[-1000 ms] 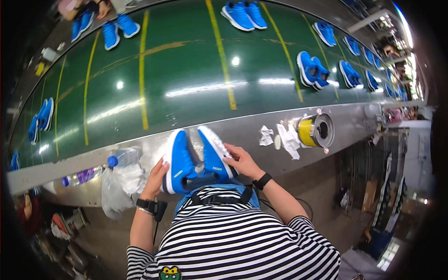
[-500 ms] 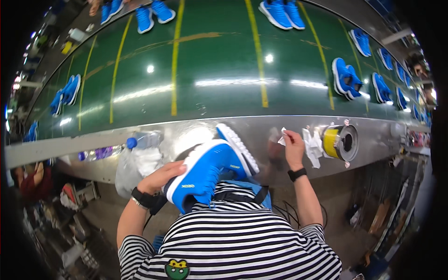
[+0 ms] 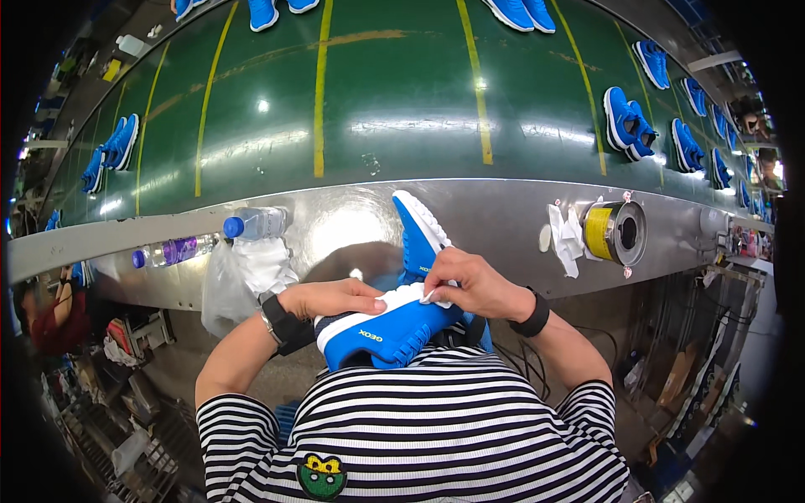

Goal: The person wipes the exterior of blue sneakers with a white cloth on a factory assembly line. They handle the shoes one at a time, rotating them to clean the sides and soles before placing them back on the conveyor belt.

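Note:
Close to my striped shirt, my left hand (image 3: pixel 342 299) is closed on a blue sneaker (image 3: pixel 381 334) with a white sole, which lies on its side with the sole away from me. My right hand (image 3: pixel 471 283) pinches a small piece of white cloth or tissue (image 3: pixel 430 295) and presses it against the edge where the sole meets the blue upper. Just beyond, a second blue sneaker (image 3: pixel 417 235) rests on the metal ledge, its white sole turned to the right and away.
On the metal ledge (image 3: pixel 495 220) stand an open tin with a yellow label (image 3: pixel 600 234), white tissue (image 3: pixel 568 243), a blue-capped bottle (image 3: pixel 256 224), a purple-labelled bottle (image 3: pixel 176 251) and a plastic bag (image 3: pixel 225 289). Behind it, the green conveyor belt (image 3: pixel 402 92) carries several pairs of blue sneakers (image 3: pixel 629 124).
My right hand has come left from beside the tin, bringing the white piece onto the sneaker. The held sneaker has been turned more sideways, and pairs on the belt have shifted slightly.

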Demonstrator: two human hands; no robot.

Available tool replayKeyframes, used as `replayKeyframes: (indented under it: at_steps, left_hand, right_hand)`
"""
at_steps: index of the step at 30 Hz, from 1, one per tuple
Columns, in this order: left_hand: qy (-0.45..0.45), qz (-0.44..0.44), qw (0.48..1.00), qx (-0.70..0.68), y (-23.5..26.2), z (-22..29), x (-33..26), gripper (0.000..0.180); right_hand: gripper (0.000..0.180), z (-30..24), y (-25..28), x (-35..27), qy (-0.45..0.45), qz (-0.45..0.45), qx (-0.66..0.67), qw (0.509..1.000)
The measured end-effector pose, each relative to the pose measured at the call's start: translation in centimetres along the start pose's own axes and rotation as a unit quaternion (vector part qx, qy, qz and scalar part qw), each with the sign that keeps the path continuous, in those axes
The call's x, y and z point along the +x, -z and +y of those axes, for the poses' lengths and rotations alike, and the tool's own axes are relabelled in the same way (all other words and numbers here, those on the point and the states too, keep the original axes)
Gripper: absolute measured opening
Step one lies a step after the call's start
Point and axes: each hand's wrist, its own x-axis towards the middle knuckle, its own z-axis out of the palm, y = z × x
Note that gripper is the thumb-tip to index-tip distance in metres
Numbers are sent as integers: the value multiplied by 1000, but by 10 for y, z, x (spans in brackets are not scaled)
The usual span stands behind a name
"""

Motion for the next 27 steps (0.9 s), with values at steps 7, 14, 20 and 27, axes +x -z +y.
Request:
replayKeyframes:
  at_steps: [7,14,20,27]
  left_hand:
    - [-14,-5,1000,26,-1,-1,-2,43]
    - [-1,-41,997,64,5,4,6,43]
    - [-21,6,998,55,0,2,0,44]
    - [-12,-29,994,102,0,16,7,44]
  right_hand:
    - [6,-1,-8,2,27,16,12,999]
    - [7,-2,-8,3,41,15,21,999]
    - [7,11,4,-10,25,31,-9,999]
    - [8,-3,-10,6,1,2,83,997]
